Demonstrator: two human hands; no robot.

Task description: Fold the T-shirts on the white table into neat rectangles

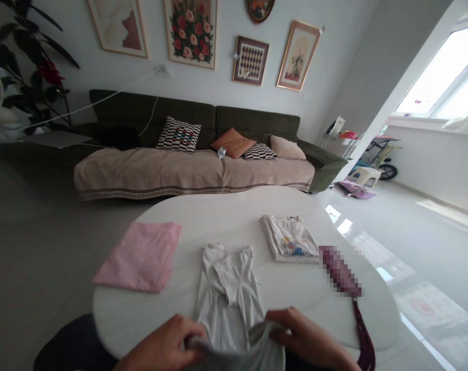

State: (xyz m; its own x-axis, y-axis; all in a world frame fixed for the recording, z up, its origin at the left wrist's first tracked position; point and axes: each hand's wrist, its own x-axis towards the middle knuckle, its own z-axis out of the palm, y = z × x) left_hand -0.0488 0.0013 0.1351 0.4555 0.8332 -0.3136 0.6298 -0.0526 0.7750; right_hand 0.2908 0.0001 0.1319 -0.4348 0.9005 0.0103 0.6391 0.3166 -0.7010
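A light grey garment [228, 278] lies lengthwise on the white table [295, 293], its near end lifted at the table's front edge. My left hand [175, 340] pinches that near end on the left side, fingers closed round the cloth. On the right side my right hand [295, 330] grips the same end between thumb and fingers. The cloth between both hands sags and partly hides the lower edge. Sleeves or straps are laid inward over the garment's middle; its exact kind is hard to make out.
A folded pink cloth [141, 257] lies at the table's left. At the right are a folded white printed T-shirt [291, 239] and a dark red strap [363, 335] with a blurred-out part. Behind the table stands a green sofa [257, 118] with cushions and a beige cover.
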